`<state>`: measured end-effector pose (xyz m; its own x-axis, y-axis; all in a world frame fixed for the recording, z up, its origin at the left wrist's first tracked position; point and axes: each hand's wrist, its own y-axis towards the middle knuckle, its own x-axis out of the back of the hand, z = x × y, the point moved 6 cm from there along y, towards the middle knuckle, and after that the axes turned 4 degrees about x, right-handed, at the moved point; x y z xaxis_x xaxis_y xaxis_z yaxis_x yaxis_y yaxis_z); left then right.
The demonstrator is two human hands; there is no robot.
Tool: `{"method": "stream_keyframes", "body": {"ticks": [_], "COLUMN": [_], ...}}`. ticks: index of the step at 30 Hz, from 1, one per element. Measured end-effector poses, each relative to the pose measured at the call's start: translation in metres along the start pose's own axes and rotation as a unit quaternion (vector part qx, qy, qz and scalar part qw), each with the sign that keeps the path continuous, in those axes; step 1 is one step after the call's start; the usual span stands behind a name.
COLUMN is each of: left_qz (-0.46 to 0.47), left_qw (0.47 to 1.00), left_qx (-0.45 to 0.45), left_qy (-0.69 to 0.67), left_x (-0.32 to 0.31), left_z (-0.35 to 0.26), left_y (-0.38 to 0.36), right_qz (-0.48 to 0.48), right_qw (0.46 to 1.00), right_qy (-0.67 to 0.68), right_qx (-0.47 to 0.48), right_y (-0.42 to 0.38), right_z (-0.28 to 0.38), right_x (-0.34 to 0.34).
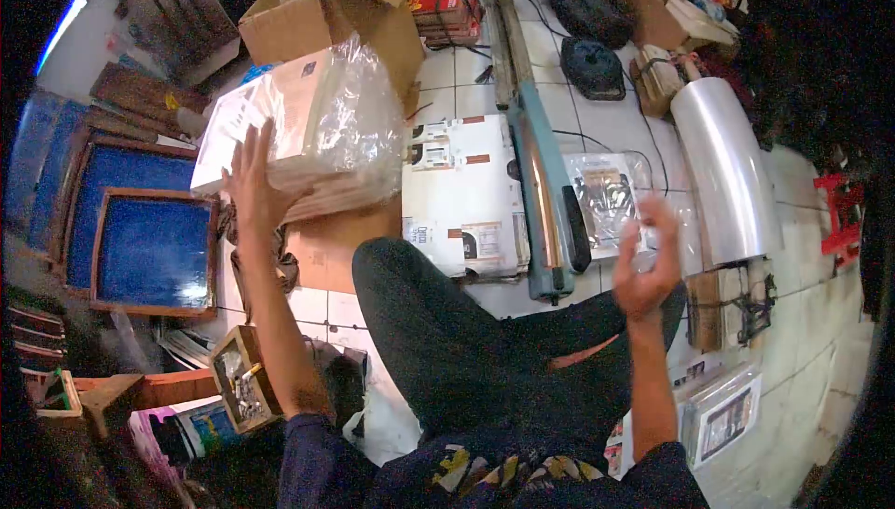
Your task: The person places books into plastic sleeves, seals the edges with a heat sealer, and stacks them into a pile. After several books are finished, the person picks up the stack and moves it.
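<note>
My left hand [250, 183] lies with fingers spread against the near side of a stack of flat, plastic-wrapped packages [289, 127]. Clear plastic bulges from the stack's right side. My right hand [650, 271] is raised over my left-to-right crossed legs' right knee, slightly blurred, thumb and fingers apart with nothing visible between them. Just beyond it lies a clear plastic-wrapped package [604, 194]. Between the hands are a pile of white printed cardboard sheets [457, 201] and a long blue-grey bar sealer [541, 155] with a copper-coloured strip.
A roll of clear plastic film [722, 169] stands at the right. An open cardboard box [326, 10] and red bundled packs [447, 10] are at the back. Blue framed screens [154, 253] lean at the left. Black cables cross the tiled floor [550, 29].
</note>
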<state>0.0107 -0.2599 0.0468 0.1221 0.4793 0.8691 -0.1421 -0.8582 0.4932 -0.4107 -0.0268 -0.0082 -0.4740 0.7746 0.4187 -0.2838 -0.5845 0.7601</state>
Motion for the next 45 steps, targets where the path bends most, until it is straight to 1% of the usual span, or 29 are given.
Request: {"method": "stream_keyframes", "body": {"ticks": [2,3,6,8,10,11,12,13,14,16,17,18,20,21,22,24,25,27,28,29,31,32,34,36,37,38,42,44,45], "left_qz": [-0.008,-0.06,-0.142,-0.186,-0.204,-0.196,-0.189,-0.189,-0.187,-0.138,-0.113,-0.087,-0.058,-0.067,-0.046,0.091,0.09,0.198,0.14,0.057,0.088,0.247,0.21,0.23,0.226,0.191,0.207,0.168,0.166], "left_qw": [1.0,0.997,0.988,0.972,0.963,0.957,0.95,0.948,0.946,0.951,0.947,0.942,0.931,0.927,0.93,0.92,0.922,0.945,0.941,0.939,0.862,0.725,0.527,0.596,0.669,0.703,0.728,0.811,0.813], "left_qx": [0.01,-0.011,-0.017,-0.076,-0.116,-0.132,-0.146,-0.156,-0.164,-0.159,-0.152,-0.141,-0.135,-0.131,-0.131,-0.146,-0.141,-0.103,-0.054,0.08,0.36,0.449,0.436,0.44,0.41,0.385,0.386,0.426,0.362], "left_qy": [0.017,-0.035,-0.064,-0.121,-0.136,-0.169,-0.201,-0.205,-0.208,-0.225,-0.259,-0.293,-0.335,-0.344,-0.34,-0.353,-0.35,-0.24,-0.303,-0.328,-0.344,-0.46,-0.699,-0.631,-0.577,-0.566,-0.529,-0.362,-0.426], "left_x": [-0.008,-0.011,0.002,0.016,0.047,0.059,0.066,0.067,0.069,0.082,0.082,0.08,0.067,0.065,0.06,0.047,0.053,0.055,0.045,0.028,-0.026,-0.062,-0.065,-0.067,-0.058,-0.033,0.036,0.067,0.068], "left_z": [0.001,0.011,0.006,-0.009,-0.035,-0.046,-0.055,-0.063,-0.07,-0.098,-0.108,-0.117,-0.128,-0.136,-0.141,-0.149,-0.148,-0.141,-0.113,-0.08,-0.006,0.021,-0.004,0.006,0.012,-0.002,-0.022,-0.017,-0.011], "left_y": [-0.008,-0.013,-0.039,-0.058,-0.077,-0.088,-0.101,-0.118,-0.136,-0.164,-0.179,-0.191,-0.215,-0.223,-0.232,-0.242,-0.239,-0.229,-0.228,-0.222,-0.23,-0.241,-0.23,-0.242,-0.247,-0.238,-0.204,-0.193,-0.188], "right_qz": [0.01,0.045,0.112,0.186,0.235,0.23,0.235,0.223,0.221,0.182,0.183,0.182,0.262,0.24,0.241,0.262,0.268,0.258,0.259,0.262,0.252,0.251,0.256,0.259,0.272,0.287,0.275,0.287,0.23], "right_qw": [0.988,0.981,0.958,0.93,0.859,0.861,0.71,0.508,0.508,0.322,0.374,0.353,0.571,0.57,0.567,0.532,0.529,0.531,0.529,0.491,0.424,0.425,0.402,0.417,0.402,0.387,0.456,0.455,0.413], "right_qy": [0.143,0.174,0.26,0.315,0.414,0.41,0.568,0.687,0.686,0.808,0.785,0.772,0.599,0.552,0.572,0.549,0.549,0.545,0.545,0.567,0.585,0.587,0.583,0.595,0.601,0.608,0.591,0.621,0.664], "right_qx": [0.056,0.069,0.046,-0.03,-0.189,-0.193,-0.344,-0.469,-0.472,-0.458,-0.459,-0.497,-0.496,-0.559,-0.541,-0.589,-0.588,-0.595,-0.597,-0.607,-0.644,-0.642,-0.658,-0.636,-0.634,-0.631,-0.605,-0.57,-0.579], "right_y": [-0.02,-0.034,-0.053,-0.055,-0.058,-0.055,-0.063,-0.07,-0.066,-0.048,-0.039,-0.04,-0.052,-0.066,-0.08,-0.086,-0.092,-0.114,-0.122,-0.13,-0.146,-0.149,-0.161,-0.167,-0.168,-0.168,-0.159,-0.167,-0.177], "right_z": [0.049,0.068,0.123,0.137,0.141,0.144,0.143,0.146,0.143,0.15,0.147,0.142,0.126,0.117,0.105,0.089,0.081,0.058,0.048,0.042,0.036,0.036,0.036,0.033,0.036,0.04,0.042,0.041,0.037], "right_x": [-0.019,-0.03,-0.066,-0.087,-0.107,-0.111,-0.126,-0.137,-0.135,-0.123,-0.114,-0.11,-0.111,-0.108,-0.113,-0.105,-0.104,-0.11,-0.114,-0.119,-0.129,-0.135,-0.146,-0.153,-0.153,-0.153,-0.125,-0.111,-0.107]}}
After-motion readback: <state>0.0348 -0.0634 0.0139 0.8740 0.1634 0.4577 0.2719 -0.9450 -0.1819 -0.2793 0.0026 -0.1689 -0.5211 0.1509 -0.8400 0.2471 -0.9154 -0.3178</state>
